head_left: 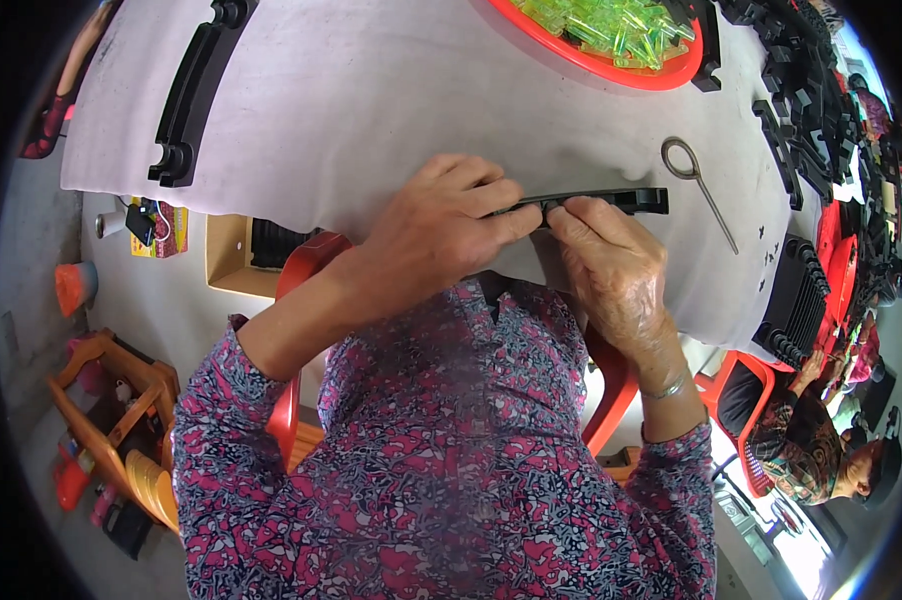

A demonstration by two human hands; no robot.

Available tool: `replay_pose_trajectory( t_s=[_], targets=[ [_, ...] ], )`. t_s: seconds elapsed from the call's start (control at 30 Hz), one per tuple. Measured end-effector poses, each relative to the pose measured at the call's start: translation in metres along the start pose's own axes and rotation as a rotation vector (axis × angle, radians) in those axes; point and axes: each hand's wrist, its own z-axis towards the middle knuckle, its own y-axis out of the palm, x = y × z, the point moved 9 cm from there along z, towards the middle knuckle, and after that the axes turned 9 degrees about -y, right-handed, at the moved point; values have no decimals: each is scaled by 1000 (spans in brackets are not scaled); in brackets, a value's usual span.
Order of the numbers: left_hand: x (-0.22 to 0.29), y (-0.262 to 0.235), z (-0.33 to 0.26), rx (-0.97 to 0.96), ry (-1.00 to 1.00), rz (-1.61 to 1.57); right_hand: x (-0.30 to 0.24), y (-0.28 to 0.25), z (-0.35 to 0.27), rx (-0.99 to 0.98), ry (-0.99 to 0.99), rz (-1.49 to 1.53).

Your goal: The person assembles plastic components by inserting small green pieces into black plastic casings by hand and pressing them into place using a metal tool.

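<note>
Both of my hands meet on a long black plastic bar (631,198) held just over the near edge of the table. My left hand (456,220) closes its fingers around the bar's left part, which it mostly hides. Beside it my right hand (611,255) pinches the middle, thumb and fingertips pressed together; anything small between them is hidden. The bar's right end sticks out past the right hand. To the right lies a metal rod with a ring handle (708,190). A similar black bar with rounded cups at its ends (189,100) lies at the far left.
A red basin (661,78) of clear yellow-green plastic pieces stands at the far side. Black parts (801,100) pile up at the right, near tiny black bits (768,255). A cardboard box (233,258) and wooden chair (121,420) are at left; another person (811,450) sits at right.
</note>
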Motion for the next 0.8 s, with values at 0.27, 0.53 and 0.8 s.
replay_pose_trajectory(
  t_s=[0.27, 0.53, 0.8],
  targets=[
    [-4, 0, 0, -57, 29, -23, 1, 7, 8, -111, -87, 51],
    [3, -3, 2, -8, 28, -10, 4, 3, -10, 92, 43, 52],
    [9, -12, 9, -15, -36, -41, 32, -15, -40, 232, 490, 179]
  ],
)
